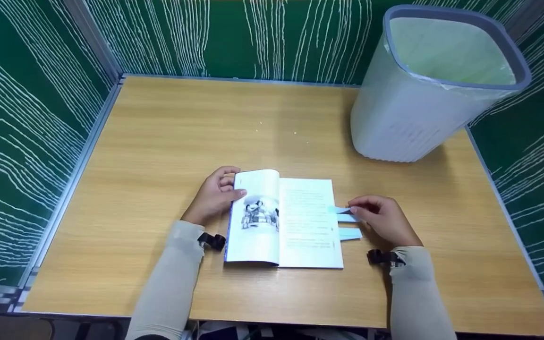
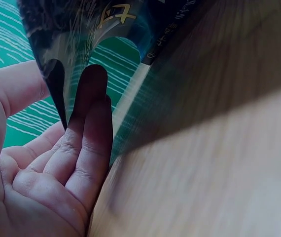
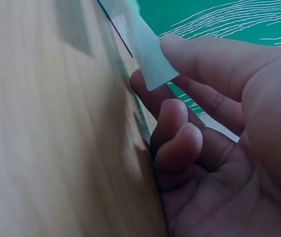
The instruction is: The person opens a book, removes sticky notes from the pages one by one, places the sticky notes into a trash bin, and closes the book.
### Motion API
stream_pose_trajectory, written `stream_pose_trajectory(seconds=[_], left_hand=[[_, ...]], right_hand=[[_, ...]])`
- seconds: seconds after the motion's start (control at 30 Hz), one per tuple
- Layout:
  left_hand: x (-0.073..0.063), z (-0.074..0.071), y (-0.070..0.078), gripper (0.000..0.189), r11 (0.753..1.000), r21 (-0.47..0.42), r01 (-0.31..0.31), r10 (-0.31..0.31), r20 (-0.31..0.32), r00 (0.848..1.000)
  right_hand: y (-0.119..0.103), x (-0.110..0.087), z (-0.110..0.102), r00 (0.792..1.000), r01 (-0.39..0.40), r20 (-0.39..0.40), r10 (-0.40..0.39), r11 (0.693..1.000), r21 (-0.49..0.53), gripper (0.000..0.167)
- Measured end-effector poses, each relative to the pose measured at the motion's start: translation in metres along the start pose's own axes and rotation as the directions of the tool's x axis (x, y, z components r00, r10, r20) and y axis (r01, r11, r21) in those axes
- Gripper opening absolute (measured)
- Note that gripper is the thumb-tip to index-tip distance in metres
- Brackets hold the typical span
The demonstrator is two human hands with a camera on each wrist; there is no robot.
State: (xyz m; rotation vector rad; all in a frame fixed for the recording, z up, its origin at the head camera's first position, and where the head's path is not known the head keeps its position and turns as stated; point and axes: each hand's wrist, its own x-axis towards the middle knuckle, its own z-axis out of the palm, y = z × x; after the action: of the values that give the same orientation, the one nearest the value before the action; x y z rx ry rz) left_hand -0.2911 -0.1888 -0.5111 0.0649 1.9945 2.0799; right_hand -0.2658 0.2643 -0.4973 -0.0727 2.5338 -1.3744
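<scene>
Book open, held in left grip; right grip pinches blue strip.

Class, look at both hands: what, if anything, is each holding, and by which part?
The left hand holds the open book by its left edge, thumb on top. The right hand pinches a blue strip near its outer end.
</scene>
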Motion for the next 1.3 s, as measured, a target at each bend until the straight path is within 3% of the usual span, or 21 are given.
stream_pose_trajectory(seconds=[0.37,0.8,1.3], left_hand=[[0.0002,-0.0004,0.0012,0.064,1.0,0.014,0.004,-0.004,-0.003,1.0],[-0.0013,0.001,0.0013,0.063,0.999,-0.049,0.007,-0.006,0.019,1.0],[-0.0004,-0.0003,0.0007,0.064,0.999,-0.047,0.005,-0.004,0.014,1.0]], right_hand=[[0.0007,-0.001,-0.0014,1.0,0.002,0.003,-0.002,1.0,-0.023,0.022],[0.0018,0.0014,-0.0004,0.998,0.052,-0.03,-0.054,0.997,-0.062,0.021],[-0.0003,0.0017,0.0023,1.0,0.004,-0.007,-0.004,0.998,-0.056,0.024]])
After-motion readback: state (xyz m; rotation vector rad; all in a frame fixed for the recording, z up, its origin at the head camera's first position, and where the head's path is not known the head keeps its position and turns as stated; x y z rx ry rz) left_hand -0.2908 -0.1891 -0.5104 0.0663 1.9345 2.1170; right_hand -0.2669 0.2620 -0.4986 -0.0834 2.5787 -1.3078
